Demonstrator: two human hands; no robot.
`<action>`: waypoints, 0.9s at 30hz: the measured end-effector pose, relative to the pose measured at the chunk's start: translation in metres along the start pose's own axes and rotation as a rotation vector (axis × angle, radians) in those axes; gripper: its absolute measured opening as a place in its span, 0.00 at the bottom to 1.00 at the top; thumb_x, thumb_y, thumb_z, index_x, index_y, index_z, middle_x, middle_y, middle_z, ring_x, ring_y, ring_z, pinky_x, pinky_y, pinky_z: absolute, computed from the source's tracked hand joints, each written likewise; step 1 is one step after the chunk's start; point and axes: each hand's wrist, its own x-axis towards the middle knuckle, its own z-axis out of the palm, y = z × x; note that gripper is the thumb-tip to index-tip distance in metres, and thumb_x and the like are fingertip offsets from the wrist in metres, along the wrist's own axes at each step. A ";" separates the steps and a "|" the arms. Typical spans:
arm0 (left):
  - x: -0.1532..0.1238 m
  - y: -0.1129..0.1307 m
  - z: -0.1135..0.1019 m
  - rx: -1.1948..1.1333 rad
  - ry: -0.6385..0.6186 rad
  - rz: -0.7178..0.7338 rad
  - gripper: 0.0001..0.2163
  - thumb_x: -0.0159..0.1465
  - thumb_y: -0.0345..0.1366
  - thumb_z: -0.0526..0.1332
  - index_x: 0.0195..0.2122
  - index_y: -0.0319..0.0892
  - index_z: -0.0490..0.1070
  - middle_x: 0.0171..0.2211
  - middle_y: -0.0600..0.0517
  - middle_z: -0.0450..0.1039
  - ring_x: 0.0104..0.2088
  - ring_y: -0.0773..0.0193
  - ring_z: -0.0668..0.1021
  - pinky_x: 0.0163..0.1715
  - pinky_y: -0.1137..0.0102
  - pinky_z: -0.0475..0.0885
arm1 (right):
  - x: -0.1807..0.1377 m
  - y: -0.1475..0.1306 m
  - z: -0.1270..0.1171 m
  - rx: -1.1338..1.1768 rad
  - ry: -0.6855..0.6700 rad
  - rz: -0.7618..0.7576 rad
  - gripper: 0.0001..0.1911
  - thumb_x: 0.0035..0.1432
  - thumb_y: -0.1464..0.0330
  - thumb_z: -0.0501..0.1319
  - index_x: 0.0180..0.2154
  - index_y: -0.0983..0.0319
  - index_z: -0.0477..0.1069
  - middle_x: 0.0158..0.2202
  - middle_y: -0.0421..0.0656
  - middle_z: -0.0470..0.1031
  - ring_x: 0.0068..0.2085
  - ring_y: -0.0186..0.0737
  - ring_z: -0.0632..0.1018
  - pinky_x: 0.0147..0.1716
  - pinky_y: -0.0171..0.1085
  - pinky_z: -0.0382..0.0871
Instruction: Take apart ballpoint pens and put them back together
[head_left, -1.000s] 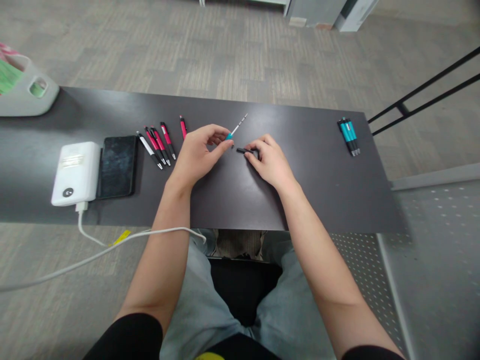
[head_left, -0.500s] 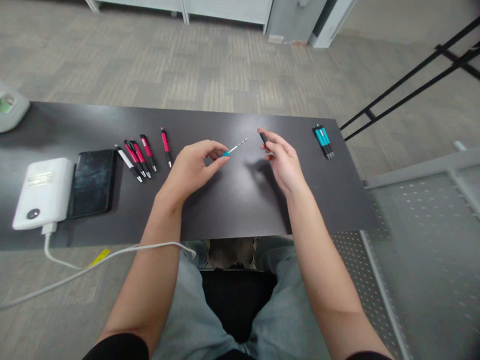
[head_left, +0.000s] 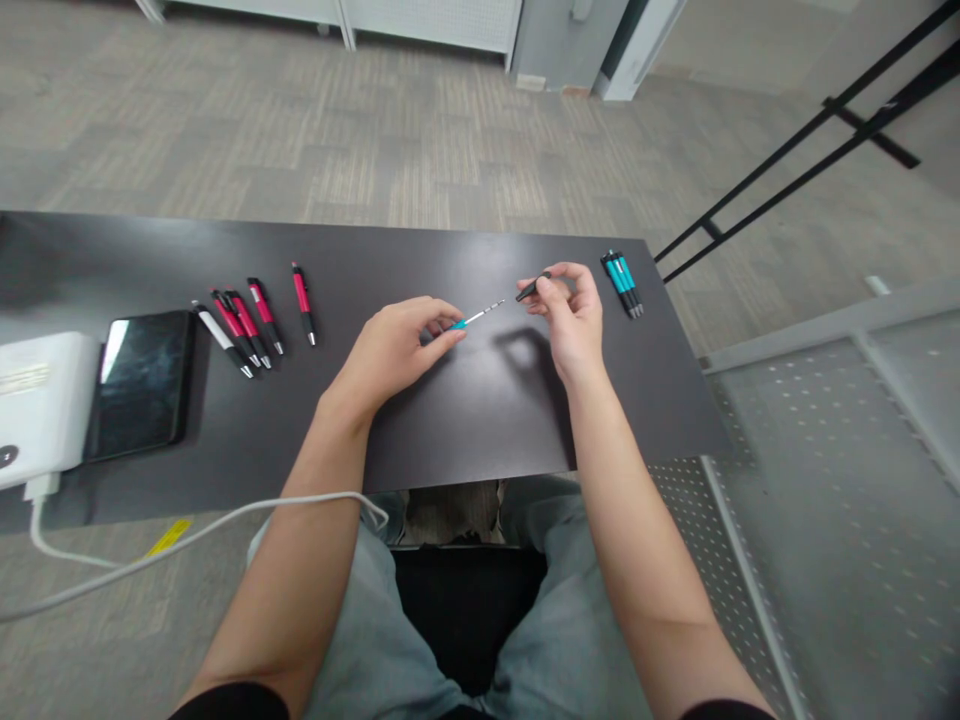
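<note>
Between the thumb and fingers of my left hand (head_left: 409, 345) is a teal pen barrel (head_left: 459, 325), mostly hidden by the hand. A thin pale refill (head_left: 484, 313) sticks out of it toward the right. My right hand (head_left: 571, 315) pinches a black pen grip section (head_left: 531, 288), its lower end tilted toward the refill's tip. A small gap separates the two parts. Both hands are above the dark table (head_left: 465, 420). Several teal pens (head_left: 622, 283) lie side by side to the right of my right hand.
Left of my hands lie several red pens (head_left: 244, 325), one of them apart (head_left: 303, 303), and a white pen (head_left: 223, 338). A black phone (head_left: 142, 383) and a white power bank (head_left: 45, 405) are farther left. A white cable (head_left: 247, 508) crosses by my left forearm.
My right hand has turned the black grip section so that its end points toward the refill. The two parts are closer together. The whole view has shifted slightly.
</note>
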 end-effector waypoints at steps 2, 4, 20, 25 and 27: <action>0.000 -0.002 0.002 0.002 0.003 0.009 0.13 0.76 0.47 0.71 0.53 0.48 0.90 0.46 0.46 0.92 0.42 0.49 0.89 0.47 0.58 0.83 | 0.000 0.002 0.002 0.022 0.012 -0.017 0.35 0.63 0.34 0.82 0.50 0.49 0.72 0.48 0.43 0.92 0.47 0.49 0.92 0.48 0.47 0.87; 0.000 -0.004 0.003 0.005 0.013 0.015 0.12 0.76 0.47 0.71 0.53 0.48 0.90 0.45 0.46 0.92 0.42 0.50 0.89 0.47 0.58 0.83 | 0.000 0.003 0.004 0.038 0.020 -0.026 0.35 0.62 0.34 0.83 0.50 0.49 0.73 0.49 0.43 0.93 0.48 0.49 0.93 0.48 0.47 0.87; 0.000 -0.006 -0.001 0.001 0.004 -0.010 0.13 0.76 0.49 0.71 0.52 0.49 0.90 0.46 0.47 0.92 0.43 0.50 0.89 0.48 0.59 0.82 | 0.003 0.005 0.003 0.059 0.000 -0.074 0.37 0.59 0.33 0.84 0.48 0.49 0.72 0.48 0.42 0.92 0.47 0.50 0.93 0.46 0.47 0.88; 0.000 -0.003 -0.001 -0.006 0.004 -0.002 0.13 0.77 0.48 0.70 0.52 0.48 0.90 0.45 0.47 0.91 0.43 0.51 0.88 0.48 0.59 0.81 | -0.001 0.003 0.009 0.061 -0.069 -0.025 0.37 0.58 0.34 0.86 0.47 0.49 0.73 0.47 0.42 0.92 0.48 0.50 0.93 0.47 0.47 0.90; 0.000 -0.003 0.000 -0.011 0.006 0.001 0.13 0.77 0.48 0.71 0.53 0.48 0.90 0.45 0.47 0.91 0.42 0.52 0.88 0.48 0.60 0.81 | -0.004 0.000 0.012 0.055 -0.103 -0.004 0.38 0.56 0.34 0.87 0.47 0.49 0.74 0.46 0.41 0.92 0.48 0.49 0.93 0.49 0.47 0.90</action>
